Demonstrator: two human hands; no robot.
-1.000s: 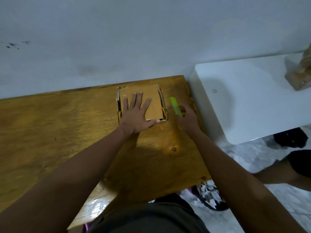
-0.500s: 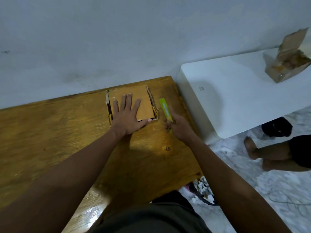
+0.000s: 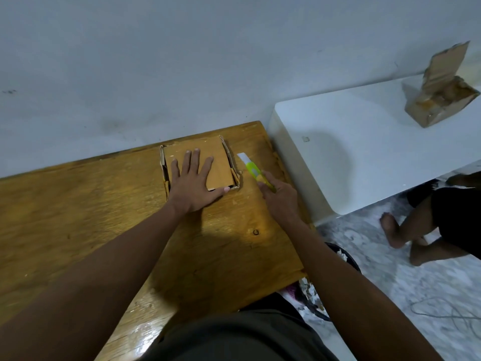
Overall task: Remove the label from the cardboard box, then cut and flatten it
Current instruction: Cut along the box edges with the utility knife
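A small brown cardboard box [image 3: 218, 157] lies pressed flat on the wooden table [image 3: 78, 217], near the wall, its side flaps folded out at left and right. My left hand [image 3: 192, 183] presses down on it with straight, spread fingers. Just right of the box, my right hand [image 3: 279, 198] grips a yellow-green utility knife [image 3: 252, 173]. Its white blade end points away from me toward the wall, a little apart from the box's right edge.
A white table [image 3: 364, 152] stands to the right, with another opened cardboard box [image 3: 440, 100] on its far end. A seated person's legs [image 3: 416, 230] are under it on the floor. A dark bin [image 3: 315, 300] with scraps sits by the wooden table's right edge.
My head has turned right, so more of the white table and the other box shows. My right hand has drawn the knife slightly back toward me. My left hand stays pressed on the box.
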